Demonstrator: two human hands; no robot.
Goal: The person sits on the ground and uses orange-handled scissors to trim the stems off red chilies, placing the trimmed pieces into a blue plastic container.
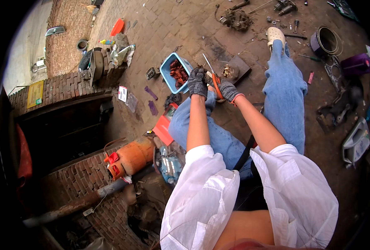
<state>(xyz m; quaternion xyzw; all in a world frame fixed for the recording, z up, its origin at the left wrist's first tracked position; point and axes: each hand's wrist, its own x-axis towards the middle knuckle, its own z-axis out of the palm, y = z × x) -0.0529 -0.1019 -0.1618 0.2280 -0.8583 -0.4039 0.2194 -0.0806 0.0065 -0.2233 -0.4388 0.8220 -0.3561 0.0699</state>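
Orange-handled scissors (216,81) noted just right of the blue basket (164,71), blade angled away from the wearer. Right hand (228,89), gloved, is closed round the handles; left hand (198,82), gloved, is curled at the basket's right edge, its contents undetermined. Hands are close together. Recommended, in this inspector's judgement: left fingertips clear of the blade line, wrist steady, short controlled strokes, offcuts directed into the basket.
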